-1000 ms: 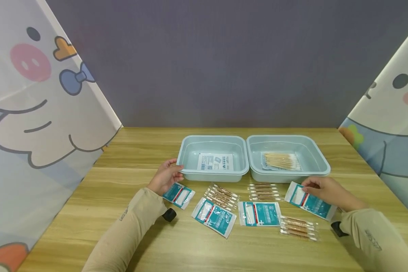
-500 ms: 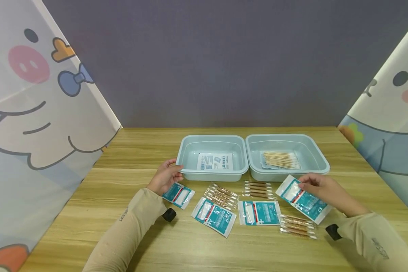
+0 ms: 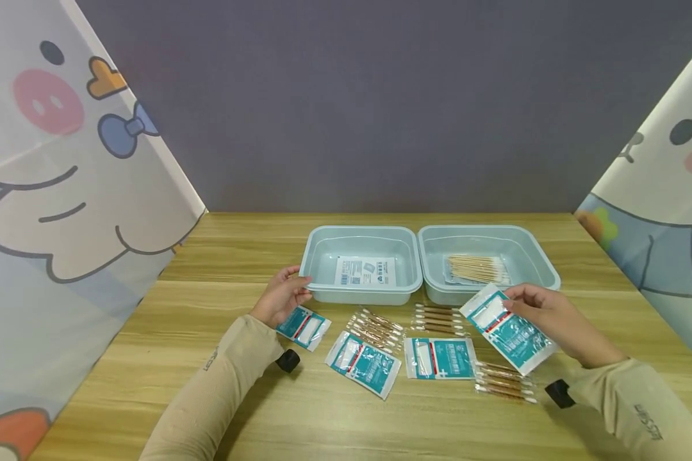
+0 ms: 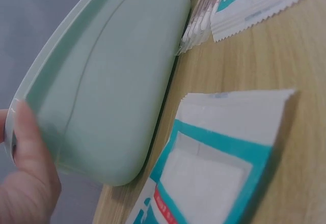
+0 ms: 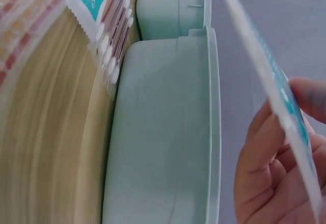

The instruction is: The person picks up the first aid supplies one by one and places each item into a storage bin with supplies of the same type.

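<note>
My left hand [image 3: 281,298] pinches the near left corner of the left pale blue tub [image 3: 360,297], thumb on one side of the rim and fingers on the other, as the left wrist view shows. A printed white packet [image 3: 352,273] lies inside that tub. My right hand [image 3: 559,320] pinches a teal-and-white packet [image 3: 510,330] between thumb and fingers, tilted and raised before the right tub [image 3: 438,294]. In the right wrist view this packet [image 5: 277,89] appears nearly edge-on, above the tub's rim. Wooden-stick cotton swabs [image 3: 475,269] lie in the right tub.
More teal packets lie on the wooden table [image 3: 346,429]: one beside my left hand [image 3: 304,328], one at centre [image 3: 364,365], one to its right [image 3: 441,358]. Wrapped brown-stick swabs lie among them in a left bundle [image 3: 376,330], a back bundle [image 3: 438,319] and a front bundle [image 3: 504,381].
My right hand has lifted the teal packet off the table and moved it up and slightly left, toward the right tub. The back swab bundle has shifted slightly left. My left hand stays at the tub.
</note>
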`<state>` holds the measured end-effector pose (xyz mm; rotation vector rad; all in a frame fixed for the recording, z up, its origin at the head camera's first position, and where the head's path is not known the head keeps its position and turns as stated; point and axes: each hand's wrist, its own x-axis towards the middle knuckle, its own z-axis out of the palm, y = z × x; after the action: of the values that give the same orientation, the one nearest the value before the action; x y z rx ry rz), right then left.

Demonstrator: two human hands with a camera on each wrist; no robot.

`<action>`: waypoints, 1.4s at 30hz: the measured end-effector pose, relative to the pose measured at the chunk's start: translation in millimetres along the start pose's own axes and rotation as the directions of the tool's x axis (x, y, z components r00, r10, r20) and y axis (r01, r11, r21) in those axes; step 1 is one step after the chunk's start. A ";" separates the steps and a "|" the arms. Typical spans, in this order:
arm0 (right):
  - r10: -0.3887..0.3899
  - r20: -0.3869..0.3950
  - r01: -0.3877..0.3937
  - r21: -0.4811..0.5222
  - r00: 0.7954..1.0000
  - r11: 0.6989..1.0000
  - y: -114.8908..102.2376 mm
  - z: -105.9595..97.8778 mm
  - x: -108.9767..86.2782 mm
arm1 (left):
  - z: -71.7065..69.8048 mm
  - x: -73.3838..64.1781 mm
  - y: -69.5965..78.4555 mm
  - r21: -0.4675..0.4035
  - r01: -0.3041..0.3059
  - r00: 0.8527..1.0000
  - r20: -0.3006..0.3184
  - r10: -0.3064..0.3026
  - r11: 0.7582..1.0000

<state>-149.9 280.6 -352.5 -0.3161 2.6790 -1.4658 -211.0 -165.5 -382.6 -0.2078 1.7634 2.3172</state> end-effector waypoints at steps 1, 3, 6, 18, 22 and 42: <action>-0.006 -0.003 0.006 0.000 1.000 1.000 -1.1 0.6 0.6 | -0.2 0.4 -0.3 -0.009 0.000 1.000 -0.002 0.000 1.000; -0.004 -0.008 0.004 -0.004 1.000 1.000 -3.0 1.7 2.0 | -0.7 0.8 -0.9 -0.025 -0.003 1.000 -0.002 0.003 1.000; 0.002 -0.013 -0.002 -0.016 1.000 1.000 -5.5 2.6 3.9 | -1.2 1.1 -1.6 -0.033 -0.006 1.000 0.007 0.007 0.999; 0.025 -0.017 -0.025 0.010 1.000 1.000 -8.0 7.7 10.4 | 2.4 1.8 -1.7 -0.051 -0.008 1.000 -0.005 0.007 0.999; 0.030 0.000 -0.030 -0.013 1.000 0.999 -11.5 9.4 13.9 | 2.4 1.8 -1.5 -0.054 -0.002 1.000 -0.014 0.002 0.999; 0.058 0.043 -0.059 0.031 0.997 0.998 -33.8 14.9 35.0 | 1.4 -0.1 0.1 -0.078 0.008 1.000 -0.001 -0.008 0.997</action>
<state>-176.8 243.2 -331.0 -0.2613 2.6061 -1.4668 -210.9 -164.2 -382.2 -0.2291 1.6716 2.3829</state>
